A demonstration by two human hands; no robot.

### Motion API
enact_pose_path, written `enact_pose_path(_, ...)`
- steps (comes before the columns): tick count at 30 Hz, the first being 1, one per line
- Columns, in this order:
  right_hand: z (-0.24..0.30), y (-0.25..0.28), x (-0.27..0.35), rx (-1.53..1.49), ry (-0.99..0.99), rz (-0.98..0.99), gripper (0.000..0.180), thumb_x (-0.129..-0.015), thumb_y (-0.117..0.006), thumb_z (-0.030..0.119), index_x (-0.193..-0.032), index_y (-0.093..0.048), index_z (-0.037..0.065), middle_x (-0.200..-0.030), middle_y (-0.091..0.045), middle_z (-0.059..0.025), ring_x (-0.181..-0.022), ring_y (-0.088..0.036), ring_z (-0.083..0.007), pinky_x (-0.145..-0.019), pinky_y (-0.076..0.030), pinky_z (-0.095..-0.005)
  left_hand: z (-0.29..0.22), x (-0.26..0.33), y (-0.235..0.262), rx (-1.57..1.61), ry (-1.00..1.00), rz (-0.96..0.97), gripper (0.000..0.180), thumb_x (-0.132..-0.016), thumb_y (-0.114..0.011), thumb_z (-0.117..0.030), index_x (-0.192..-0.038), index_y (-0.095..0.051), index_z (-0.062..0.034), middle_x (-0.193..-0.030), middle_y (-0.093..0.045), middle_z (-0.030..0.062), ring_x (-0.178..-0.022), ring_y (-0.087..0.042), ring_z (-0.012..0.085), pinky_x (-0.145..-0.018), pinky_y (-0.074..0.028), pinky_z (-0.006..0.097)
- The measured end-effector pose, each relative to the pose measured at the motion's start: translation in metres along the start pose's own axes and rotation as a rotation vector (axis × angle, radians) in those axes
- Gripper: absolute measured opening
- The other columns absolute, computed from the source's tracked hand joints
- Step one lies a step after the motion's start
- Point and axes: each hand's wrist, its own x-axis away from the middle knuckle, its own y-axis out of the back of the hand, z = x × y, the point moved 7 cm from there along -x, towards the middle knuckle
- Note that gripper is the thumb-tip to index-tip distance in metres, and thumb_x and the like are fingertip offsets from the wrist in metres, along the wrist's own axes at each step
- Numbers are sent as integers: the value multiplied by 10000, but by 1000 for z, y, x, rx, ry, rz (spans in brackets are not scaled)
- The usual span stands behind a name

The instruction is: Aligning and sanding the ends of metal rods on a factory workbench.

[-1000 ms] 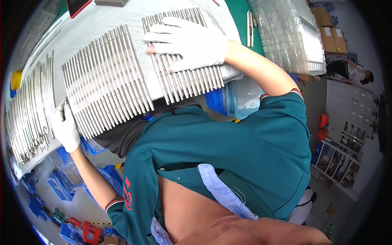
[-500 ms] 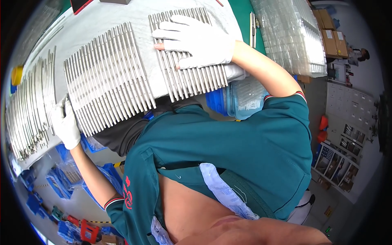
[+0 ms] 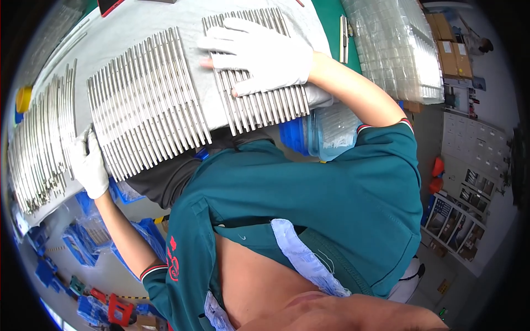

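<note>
A white-gloved right hand (image 3: 265, 55) is laid flat, fingers spread, on a row of metal rods (image 3: 259, 105) that lies side by side on the grey desk (image 3: 138, 27). The grip here is open: nothing is clasped, the rods are only pressed under palm and fingers. The near ends of these rods are seen to reach the desk's near edge, just below the heel of the hand, with a blue bin (image 3: 295, 135) and a clear plastic bag (image 3: 331, 129) under that edge.

To the left of this hand a second, larger row of rods (image 3: 146, 102) is laid, fanned slightly, separated from the first row by a narrow strip of bare desk. Its lower left corner is met by the gloved left hand (image 3: 91, 165), which is placed at the desk's edge; its fingers are curled against the rod ends, but whether any rod is clasped cannot be told. Further left of that hand a third batch of rods (image 3: 38, 149) is spread along the curved rim of the desk.

Right of the right hand, past a green mat (image 3: 328, 22) with two loose rods (image 3: 343, 38), stacked clear trays (image 3: 395, 49) are piled. Open desk is left only above the rows, towards the far side.
</note>
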Motion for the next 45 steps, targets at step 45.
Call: enact_pose_path(45, -9, -11, 19, 44, -22, 108, 627, -918, -475, 534, -1400, -474, 132, -1514, -364, -87, -1402, -306, -271, -1169, -184, -427, -3, -2, 1, 19, 50, 43, 254, -950, -571, -183, -1120, -677, -27, -1079, -682, 129, -1022, -620, 228, -948, -441, 334)
